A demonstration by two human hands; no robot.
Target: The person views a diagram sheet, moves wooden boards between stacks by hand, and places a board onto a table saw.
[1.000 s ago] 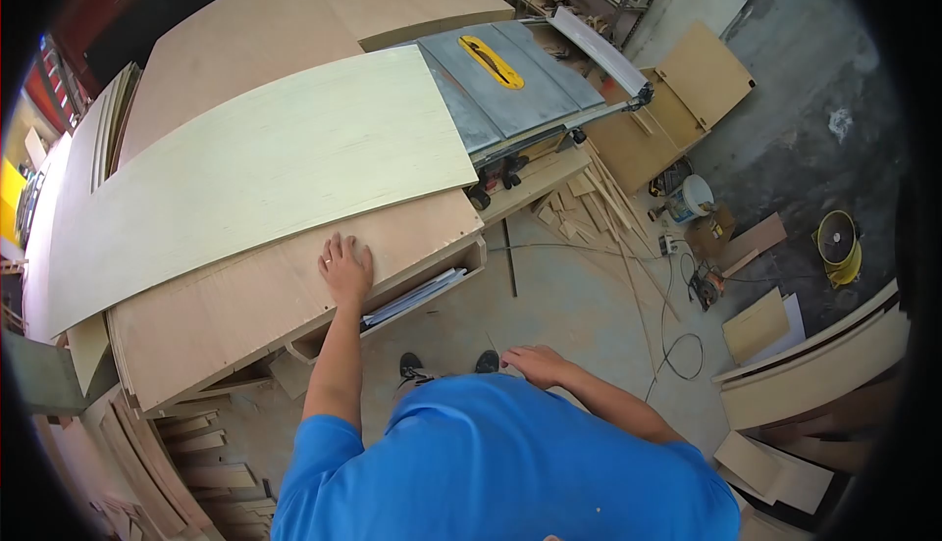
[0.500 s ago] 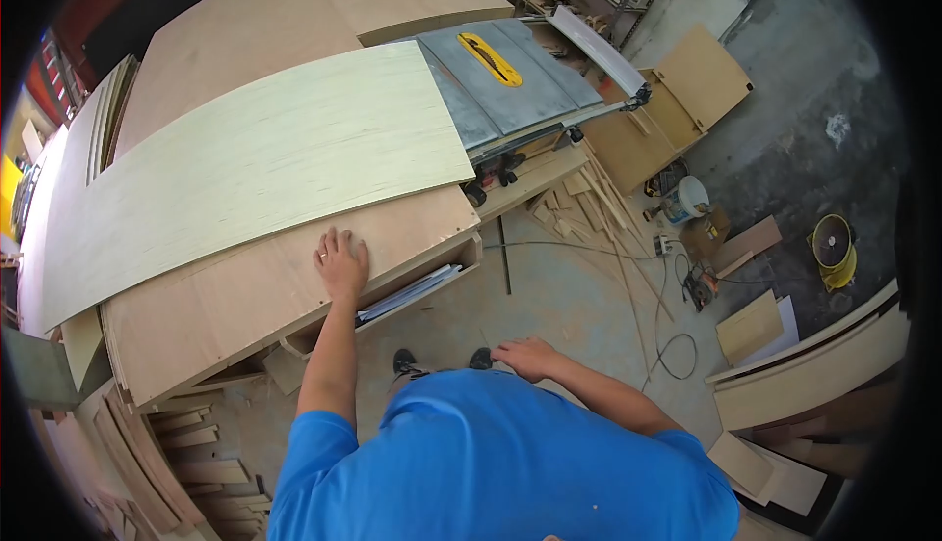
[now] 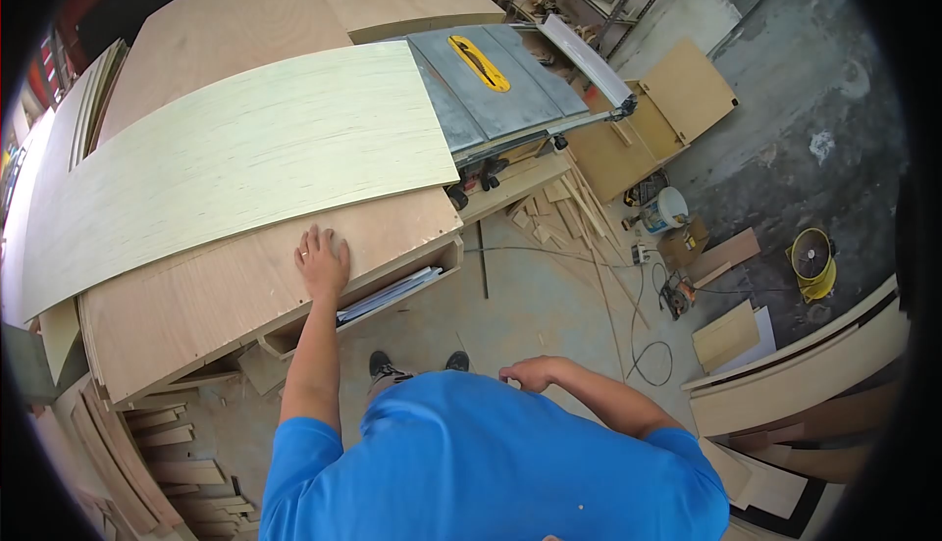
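My left hand (image 3: 323,264) lies with fingers spread on the brown plywood top of the workbench (image 3: 206,315). Its fingertips are close to the near edge of a pale plywood sheet (image 3: 245,144), which lies across the bench and reaches to the table saw. My right hand (image 3: 530,372) hangs in the air beside my waist, fingers curled in. Whatever it may hold is hidden. Below the bench top, an open compartment (image 3: 446,261) contains papers (image 3: 391,294).
Beyond the sheet stands a table saw (image 3: 525,75) with a yellow insert (image 3: 479,62). Wood strips (image 3: 579,217), a cable (image 3: 643,320), a bucket (image 3: 667,209) and a yellow fan (image 3: 811,257) are on the floor to the right. Offcuts (image 3: 186,472) are stacked at lower left.
My right hand has drawn its fingers in from a more stretched pose. The left hand stays on the bench top. The whole view has shifted slightly, moving the scene left.
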